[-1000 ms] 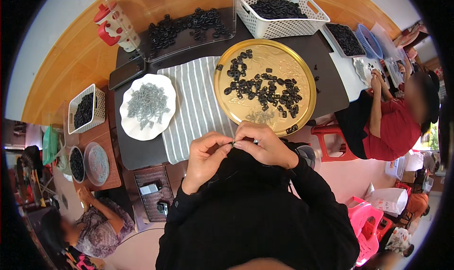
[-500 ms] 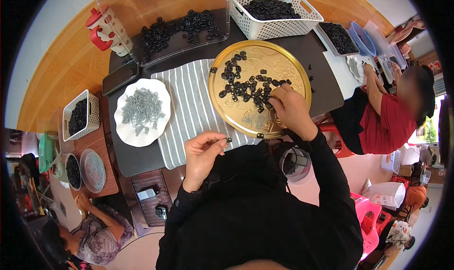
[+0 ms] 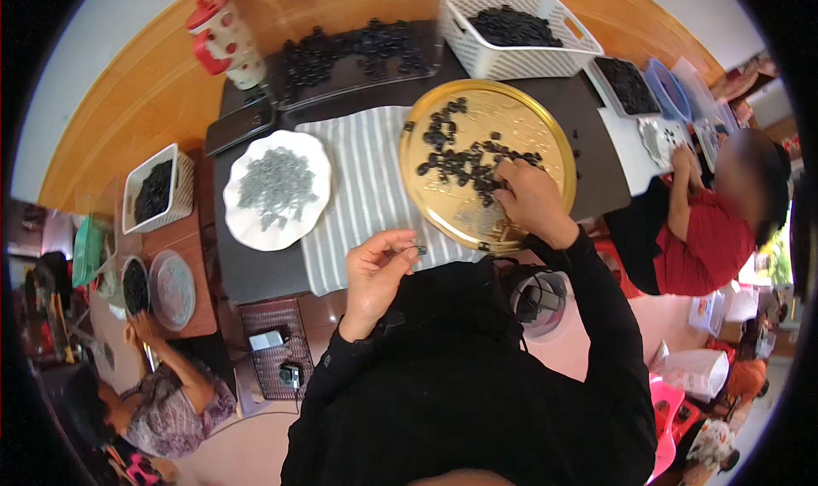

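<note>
Between the thumb and fingers of my left hand [image 3: 377, 273] is a small black plastic piece [image 3: 421, 250], in front of the striped cloth's near edge. My right hand [image 3: 535, 198] reaches over the right part of a round gold tray [image 3: 520, 103]. Its fingertips are pinched together among the loose black pieces [image 3: 460, 164]; whether they hold one is hidden. A small heap of clear or silvery bits [image 3: 477, 219] lies near the tray's front rim. Left of the grey-and-white striped cloth [image 3: 354, 171], a white scalloped plate [image 3: 241, 224] bears a pile of small grey translucent parts [image 3: 277, 184].
Behind stand a clear bin [image 3: 362, 86] of black parts, a white basket [image 3: 528, 62] of more, and a red-lidded dotted tumbler [image 3: 243, 56]. A dark phone-like slab [image 3: 241, 126] lies at left. Co-workers sit left [image 3: 175, 409] and right [image 3: 707, 230]. A brown woven basket [image 3: 273, 350] stands below the table.
The view has shifted, so the table appears further right. My right hand stays at the tray's black pieces, and my left keeps its piece. The left co-worker's hands moved toward their bowl.
</note>
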Available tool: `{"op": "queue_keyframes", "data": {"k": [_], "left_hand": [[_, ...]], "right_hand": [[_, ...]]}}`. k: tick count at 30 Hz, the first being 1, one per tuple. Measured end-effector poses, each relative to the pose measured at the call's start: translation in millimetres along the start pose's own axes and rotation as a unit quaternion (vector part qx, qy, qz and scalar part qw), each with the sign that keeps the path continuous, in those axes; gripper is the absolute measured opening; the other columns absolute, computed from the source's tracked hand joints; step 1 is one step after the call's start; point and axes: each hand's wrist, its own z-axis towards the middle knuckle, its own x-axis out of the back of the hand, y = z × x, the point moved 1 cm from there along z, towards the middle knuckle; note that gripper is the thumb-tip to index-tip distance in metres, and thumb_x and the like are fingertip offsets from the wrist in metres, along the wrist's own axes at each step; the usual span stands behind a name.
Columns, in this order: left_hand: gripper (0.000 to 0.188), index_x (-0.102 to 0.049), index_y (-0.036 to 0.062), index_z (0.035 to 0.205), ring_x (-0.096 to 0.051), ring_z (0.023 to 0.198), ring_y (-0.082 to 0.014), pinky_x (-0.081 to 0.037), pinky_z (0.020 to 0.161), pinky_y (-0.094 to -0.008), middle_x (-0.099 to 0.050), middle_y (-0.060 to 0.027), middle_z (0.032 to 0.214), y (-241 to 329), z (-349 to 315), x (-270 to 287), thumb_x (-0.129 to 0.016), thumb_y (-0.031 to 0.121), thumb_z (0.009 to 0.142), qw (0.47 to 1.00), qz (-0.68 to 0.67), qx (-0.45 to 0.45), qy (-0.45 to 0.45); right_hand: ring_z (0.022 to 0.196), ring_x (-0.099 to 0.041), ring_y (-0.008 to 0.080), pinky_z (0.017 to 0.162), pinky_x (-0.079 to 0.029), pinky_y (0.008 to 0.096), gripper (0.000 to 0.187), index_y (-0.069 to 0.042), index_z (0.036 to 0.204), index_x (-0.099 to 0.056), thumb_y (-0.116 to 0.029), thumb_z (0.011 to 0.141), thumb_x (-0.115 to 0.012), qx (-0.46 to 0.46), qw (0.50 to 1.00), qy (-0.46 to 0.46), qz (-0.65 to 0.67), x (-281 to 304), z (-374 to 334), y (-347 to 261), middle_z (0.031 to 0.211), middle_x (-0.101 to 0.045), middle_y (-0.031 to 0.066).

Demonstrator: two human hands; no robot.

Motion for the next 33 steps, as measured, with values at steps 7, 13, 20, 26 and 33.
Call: {"op": "queue_keyframes", "data": {"k": [7, 13, 20, 26, 33], "left_hand": [[0.024, -0.066, -0.0016, 0.109, -0.06, 0.076, -0.008, -0.049, 0.064, -0.0214, -0.067, -0.0047, 0.089, 0.3, -6.3, 13.7, -0.061, -0.007, 0.086, 1.0, 0.002, -0.016, 0.014], [0.022, -0.067, -0.0014, 0.108, -0.058, 0.072, -0.0067, -0.048, 0.062, -0.0205, -0.066, -0.0036, 0.087, 5.7, -17.4, 27.1, -0.062, -0.005, 0.086, 0.998, -0.019, -0.036, 0.04], [0.021, -0.068, -0.0014, 0.106, -0.055, 0.067, -0.0043, -0.046, 0.06, -0.0186, -0.065, -0.0012, 0.083, 14.9, -21.6, 41.1, -0.064, -0.004, 0.086, 0.994, -0.01, -0.052, 0.097], [0.02, -0.067, -0.002, 0.106, -0.054, 0.067, -0.0044, -0.045, 0.06, -0.0186, -0.064, -0.0007, 0.083, 18.2, -28.0, 44.9, -0.064, -0.004, 0.086, 0.993, -0.006, -0.055, 0.103], [0.021, -0.067, -0.0019, 0.107, -0.055, 0.069, -0.0053, -0.046, 0.061, -0.0191, -0.065, -0.0019, 0.085, 12.0, -28.7, 49.7, -0.064, -0.005, 0.086, 0.994, -0.011, -0.053, 0.095]], "right_hand": [[0.078, -0.059, 0.0399, 0.067, -0.046, 0.0477, 0.018, -0.001, 0.083, -0.056, -0.011, 0.073, -0.067, 0.021, 0.999, -0.025, -0.033, 0.7, 1.6, -0.6, 0.082, -0.058, 0.0185], [0.073, -0.059, 0.0389, 0.062, -0.047, 0.0444, 0.012, 0.002, 0.079, -0.054, -0.004, 0.072, -0.062, 0.048, 0.998, -0.031, 0.018, 6.3, 6.9, -14.7, 0.077, -0.057, 0.0196], [0.069, -0.057, 0.0332, 0.06, -0.047, 0.0381, 0.011, 0.0, 0.083, -0.057, -0.002, 0.073, -0.061, 0.212, 0.974, 0.002, 0.075, -23.1, -14.7, -115.1, 0.077, -0.053, 0.0147], [0.07, -0.056, 0.0325, 0.06, -0.049, 0.0396, 0.012, 0.001, 0.079, -0.057, -0.004, 0.068, -0.058, 0.244, 0.967, 0.044, -0.058, -66.5, -22.9, -137.3, 0.077, -0.051, 0.0154], [0.079, -0.055, 0.0337, 0.065, -0.047, 0.039, 0.018, 0.002, 0.087, -0.061, 0.005, 0.071, -0.054, 0.165, 0.979, 0.067, 0.097, -37.8, -6.3, -115.4, 0.081, -0.05, 0.0159]]}}
